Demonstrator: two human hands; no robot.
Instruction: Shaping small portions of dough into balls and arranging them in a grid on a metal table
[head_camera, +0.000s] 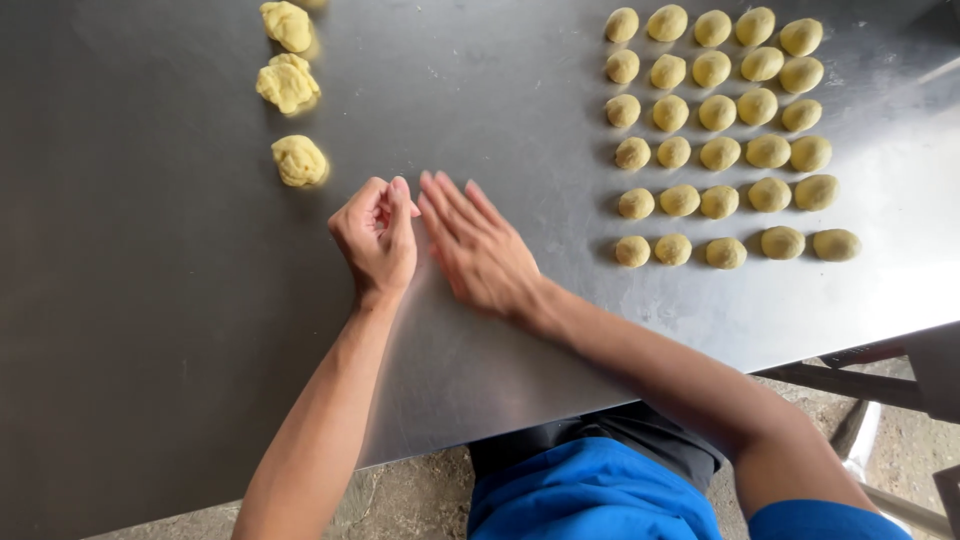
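1. Steel tabletop (150, 330), dull grey, seen from above the person's own arms. Left hand (377, 238) curled, fingers bent inward, its grip narrow. Whether a bit of dough sits inside it I cannot tell; nothing yellow shows between the fingers.
2. Right hand (478, 250) lies flat, palm down, fingers straight and together, pointing toward 11 o'clock. Its grip is wide and holds nothing. Its fingertips are just beside the left hand's knuckles.
3. Nearest rough dough lump (299, 160) sits at 10 o'clock from the left hand, near but not touching. Two more rough lumps (287, 82) lie beyond it in a line toward 12 o'clock.
4. Rolled dough balls (718, 113) stand in tidy rows at 2 o'clock from the right hand, well apart from both hands.
5. Judgement: to roll well, keep the flat palm level, press lightly, circle evenly, so the ball comes out smooth like those in the rows.
6. Judgement: pieces should match the finished ones in size; the rough lumps look larger.
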